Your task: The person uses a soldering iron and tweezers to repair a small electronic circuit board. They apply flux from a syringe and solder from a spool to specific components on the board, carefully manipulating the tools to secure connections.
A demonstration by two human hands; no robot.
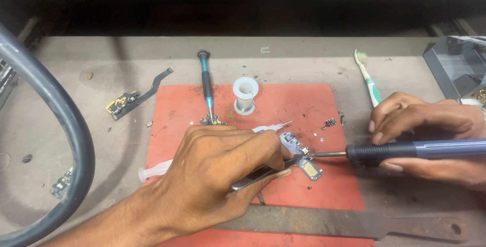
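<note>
Left hand (pixel 215 176) is clenched around slim metal tweezers (pixel 260 173), tips pressed on the small grey-and-gold circuit board (pixel 301 158) lying right of centre on the red rectangular work mat (pixel 304 110). Right hand (pixel 430 138) grips the dark blue soldering iron with black grip (pixel 405 150), fingers wrapped round the handle; its tip touches the board's right edge, near the tweezer tips. A clear plastic syringe (pixel 157 168) lies across the mat, mostly hidden under the left hand. At the mat's far edge: white solder spool (pixel 245 95), upright, and a teal-and-black screwdriver (pixel 206 82) just left of it. Off the mat's far-left corner, a black flex cable with a yellow connector board (pixel 134 97). Off the far-right corner, a white-and-green toothbrush (pixel 368 80). Along the mat's near edge, a flat metal file (pixel 314 221), possibly rusty, hard to tell.
</note>
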